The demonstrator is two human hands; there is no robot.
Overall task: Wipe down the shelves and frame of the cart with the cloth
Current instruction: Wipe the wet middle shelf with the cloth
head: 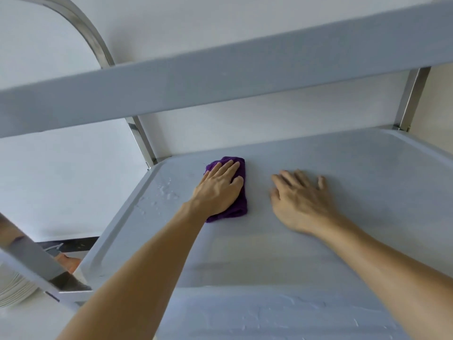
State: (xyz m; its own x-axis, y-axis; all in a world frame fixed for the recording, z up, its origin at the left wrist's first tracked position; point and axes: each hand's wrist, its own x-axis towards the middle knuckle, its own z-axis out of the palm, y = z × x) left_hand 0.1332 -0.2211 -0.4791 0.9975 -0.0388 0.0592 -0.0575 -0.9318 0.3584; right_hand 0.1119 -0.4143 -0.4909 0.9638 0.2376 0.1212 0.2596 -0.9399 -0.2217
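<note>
The left hand (220,185) presses flat on the purple cloth (239,204) on the cart's middle shelf (343,241), the right hand (300,200) rests spread beside it, and water drops (166,190) near the edge still need wiping.

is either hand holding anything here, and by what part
The left hand presses flat on top of the purple cloth, fingers straight rather than gripping it. The right hand rests bare on the shelf, holding nothing.

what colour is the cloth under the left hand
Purple; the cloth under the left hand shows clearly in the head view.
</note>
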